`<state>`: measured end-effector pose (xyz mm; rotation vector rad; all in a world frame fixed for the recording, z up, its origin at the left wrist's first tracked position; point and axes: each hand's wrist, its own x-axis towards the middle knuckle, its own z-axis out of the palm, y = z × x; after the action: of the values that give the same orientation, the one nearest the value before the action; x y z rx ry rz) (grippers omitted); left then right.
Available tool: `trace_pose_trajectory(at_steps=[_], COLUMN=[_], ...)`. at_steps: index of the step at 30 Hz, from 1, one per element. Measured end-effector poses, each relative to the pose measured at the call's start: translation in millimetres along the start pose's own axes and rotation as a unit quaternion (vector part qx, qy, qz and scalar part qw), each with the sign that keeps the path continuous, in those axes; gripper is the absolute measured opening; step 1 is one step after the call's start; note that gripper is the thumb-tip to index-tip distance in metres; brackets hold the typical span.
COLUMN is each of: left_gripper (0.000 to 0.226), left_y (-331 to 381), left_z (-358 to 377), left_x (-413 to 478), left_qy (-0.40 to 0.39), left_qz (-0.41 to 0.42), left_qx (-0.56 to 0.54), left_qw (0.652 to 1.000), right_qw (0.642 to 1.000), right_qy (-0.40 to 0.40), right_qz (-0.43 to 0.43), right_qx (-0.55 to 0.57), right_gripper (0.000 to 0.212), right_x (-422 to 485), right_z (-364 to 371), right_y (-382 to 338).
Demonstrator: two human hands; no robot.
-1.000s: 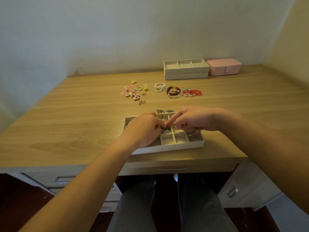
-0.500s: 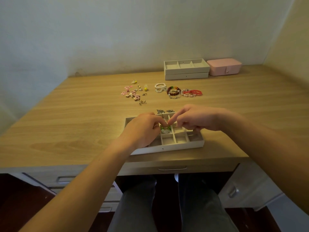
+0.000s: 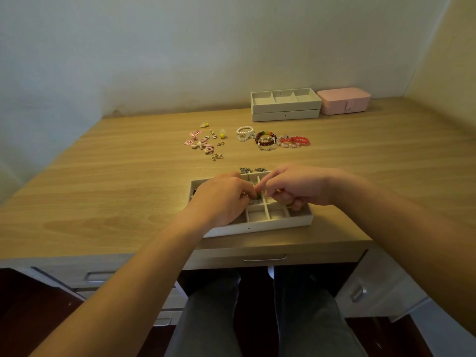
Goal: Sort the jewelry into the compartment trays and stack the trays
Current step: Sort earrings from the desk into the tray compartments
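One near tray (image 3: 257,224), two stacked trays (image 3: 286,106) — one pink box (image 3: 342,101).

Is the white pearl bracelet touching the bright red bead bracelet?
Apart. Head view: a dark bracelet separates the white pearl bracelet from the bright red bead bracelet.

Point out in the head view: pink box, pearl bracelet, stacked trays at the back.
pink box (image 3: 343,100): head view, on its front wall, left of the clasp.
pearl bracelet (image 3: 242,137): head view, on the near beads.
stacked trays (image 3: 286,107): head view, on the upper tray's front wall.
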<state>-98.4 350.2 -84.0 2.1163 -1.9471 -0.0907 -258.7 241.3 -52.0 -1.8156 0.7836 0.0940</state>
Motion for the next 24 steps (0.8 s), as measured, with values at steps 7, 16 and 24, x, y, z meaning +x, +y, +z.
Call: trace_pose_trajectory(at_steps=[7, 16, 24], left_gripper=[0.028, 0.027, 0.024], left_y=[-4, -6, -13], left_z=[-7, -6, -13], left_x=[6, 3, 3], left_qy=[0.018, 0.015, 0.045], left_qz=[-0.036, -0.060, -0.068], left_qx=[-0.110, -0.108, -0.135], left_qw=[0.993, 0.992, 0.987], right_qw=[0.996, 0.995, 0.992], right_qy=[0.054, 0.078, 0.110], right_qz=[-0.035, -0.018, -0.047], right_qx=[0.056, -0.060, -0.044], right_gripper=[0.033, 0.024, 0.022], right_x=[0, 10, 11], right_z=[-2, 0, 2], right_y=[2, 0, -10])
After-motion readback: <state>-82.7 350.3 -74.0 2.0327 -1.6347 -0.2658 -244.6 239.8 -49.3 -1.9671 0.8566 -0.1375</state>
